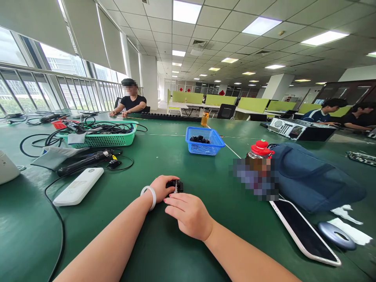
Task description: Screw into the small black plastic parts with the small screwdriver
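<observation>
Near the middle of the green table, my left hand [161,188], with a white band at its wrist, is closed around a small black part [179,187]. Its exact kind does not show. A thin silvery piece [176,186] stands up against the black part. Just in front, my right hand [190,215] is curled with its fingers close together and their tips by the silvery piece. The thumb of that hand is hidden, and whatever the fingers hold cannot be made out. Beyond both hands is a blue basket [205,148] with several black parts [199,139] in it.
Left are a green basket [113,140] of cables, a black handheld tool [85,162] with its cord, and a white power bank [79,187]. Right are a red-lidded jar [261,148], blue bag [317,176], phone [305,231] and mouse [336,235]. A person [132,102] sits across the table.
</observation>
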A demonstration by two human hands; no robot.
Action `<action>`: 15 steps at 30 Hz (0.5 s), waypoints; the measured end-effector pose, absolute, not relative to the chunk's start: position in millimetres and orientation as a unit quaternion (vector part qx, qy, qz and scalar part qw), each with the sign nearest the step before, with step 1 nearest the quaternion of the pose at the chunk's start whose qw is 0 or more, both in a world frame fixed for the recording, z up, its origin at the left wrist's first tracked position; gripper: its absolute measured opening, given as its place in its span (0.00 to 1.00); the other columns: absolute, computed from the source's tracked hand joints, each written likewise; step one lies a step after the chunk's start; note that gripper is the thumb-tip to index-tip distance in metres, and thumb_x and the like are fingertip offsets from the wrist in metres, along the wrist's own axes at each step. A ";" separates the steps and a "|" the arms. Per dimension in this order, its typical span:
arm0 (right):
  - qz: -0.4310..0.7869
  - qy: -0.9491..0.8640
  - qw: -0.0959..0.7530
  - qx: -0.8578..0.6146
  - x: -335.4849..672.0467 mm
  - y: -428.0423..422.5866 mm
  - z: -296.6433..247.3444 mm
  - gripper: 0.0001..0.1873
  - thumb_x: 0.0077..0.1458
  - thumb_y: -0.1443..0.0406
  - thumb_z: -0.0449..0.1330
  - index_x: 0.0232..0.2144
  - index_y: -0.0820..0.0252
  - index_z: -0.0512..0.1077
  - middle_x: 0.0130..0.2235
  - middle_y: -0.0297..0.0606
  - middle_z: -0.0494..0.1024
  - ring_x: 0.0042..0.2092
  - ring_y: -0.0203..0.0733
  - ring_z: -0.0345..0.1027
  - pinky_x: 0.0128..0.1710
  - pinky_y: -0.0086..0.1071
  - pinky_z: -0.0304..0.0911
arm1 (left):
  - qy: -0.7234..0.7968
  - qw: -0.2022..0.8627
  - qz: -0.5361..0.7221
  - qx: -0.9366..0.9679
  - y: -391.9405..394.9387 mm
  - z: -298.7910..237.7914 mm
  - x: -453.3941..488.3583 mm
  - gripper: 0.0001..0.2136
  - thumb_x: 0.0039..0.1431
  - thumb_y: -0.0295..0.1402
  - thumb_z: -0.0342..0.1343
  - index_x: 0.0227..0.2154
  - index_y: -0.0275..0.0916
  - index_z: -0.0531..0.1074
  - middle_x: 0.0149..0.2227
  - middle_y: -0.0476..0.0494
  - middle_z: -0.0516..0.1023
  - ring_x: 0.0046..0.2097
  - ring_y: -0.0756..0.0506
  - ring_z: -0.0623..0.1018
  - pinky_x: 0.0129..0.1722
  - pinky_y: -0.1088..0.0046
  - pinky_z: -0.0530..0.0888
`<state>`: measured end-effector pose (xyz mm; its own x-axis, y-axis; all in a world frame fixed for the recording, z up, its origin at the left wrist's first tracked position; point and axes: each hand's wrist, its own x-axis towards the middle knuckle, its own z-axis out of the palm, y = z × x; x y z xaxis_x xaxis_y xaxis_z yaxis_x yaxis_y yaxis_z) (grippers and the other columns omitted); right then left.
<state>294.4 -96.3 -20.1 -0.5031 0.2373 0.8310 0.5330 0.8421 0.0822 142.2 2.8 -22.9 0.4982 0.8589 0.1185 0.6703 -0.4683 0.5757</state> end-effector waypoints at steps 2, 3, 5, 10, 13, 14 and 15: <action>-0.160 -0.840 0.463 -0.235 293.7 -97.0 -19.5 0.16 0.52 0.78 0.51 0.31 0.59 0.76 0.40 0.36 0.81 0.44 0.38 0.74 0.46 0.32 0.71 | 0.461 0.235 0.194 0.833 2.6 -22.0 142.3 0.20 0.51 0.28 0.54 0.48 0.43 0.74 0.45 0.45 0.79 0.47 0.43 0.76 0.51 0.65 0.71; -0.151 -0.832 0.476 -0.241 293.7 -97.2 -19.0 0.17 0.53 0.78 0.50 0.31 0.59 0.76 0.40 0.36 0.81 0.44 0.38 0.74 0.46 0.32 0.71 | 0.465 0.233 0.192 0.832 2.5 -21.7 142.3 0.20 0.52 0.28 0.54 0.49 0.43 0.74 0.45 0.45 0.79 0.47 0.43 0.76 0.51 0.65 0.71; -0.120 -0.812 0.508 -0.262 295.2 -96.6 -17.4 0.17 0.54 0.78 0.50 0.31 0.58 0.75 0.40 0.37 0.81 0.45 0.38 0.75 0.46 0.32 0.71 | 0.472 0.226 0.191 0.831 2.2 -21.4 142.1 0.20 0.52 0.30 0.54 0.49 0.43 0.74 0.46 0.44 0.79 0.48 0.42 0.76 0.52 0.65 0.70; -0.008 -0.710 0.589 -0.386 313.0 -87.8 -13.9 0.08 0.57 0.71 0.56 0.32 0.56 0.73 0.39 0.37 0.81 0.38 0.40 0.77 0.41 0.33 0.73 | 0.464 0.222 0.189 0.836 3.4 -23.6 140.5 0.20 0.53 0.35 0.56 0.51 0.44 0.73 0.47 0.43 0.78 0.49 0.41 0.75 0.53 0.64 0.69; 0.068 -0.647 0.609 -0.455 328.9 -77.9 -14.8 0.02 0.55 0.65 0.61 0.31 0.56 0.73 0.37 0.38 0.82 0.35 0.41 0.77 0.39 0.34 0.73 | 0.470 0.214 0.183 0.837 3.8 -24.1 140.0 0.20 0.54 0.36 0.56 0.51 0.44 0.73 0.47 0.43 0.78 0.49 0.41 0.75 0.53 0.64 0.69; 0.093 -0.632 0.613 -0.465 333.5 -74.7 -15.5 0.03 0.54 0.64 0.61 0.31 0.57 0.73 0.37 0.38 0.82 0.35 0.42 0.77 0.38 0.34 0.74 | 0.471 0.212 0.183 0.837 3.7 -24.0 139.9 0.20 0.54 0.36 0.56 0.51 0.44 0.73 0.47 0.43 0.78 0.49 0.41 0.75 0.53 0.64 0.69; 0.110 -0.621 0.617 -0.471 337.3 -72.0 -16.2 0.04 0.54 0.63 0.62 0.31 0.57 0.73 0.37 0.39 0.82 0.35 0.42 0.77 0.38 0.34 0.74 | 0.471 0.212 0.182 0.837 3.6 -23.9 139.8 0.20 0.54 0.36 0.56 0.51 0.45 0.73 0.47 0.43 0.78 0.49 0.41 0.75 0.53 0.64 0.69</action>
<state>337.3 -72.0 -16.2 0.2054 0.7205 0.6624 0.4480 0.5325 -0.7182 139.8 3.6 -23.9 0.4894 0.8658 0.1044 0.7119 -0.4658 0.5255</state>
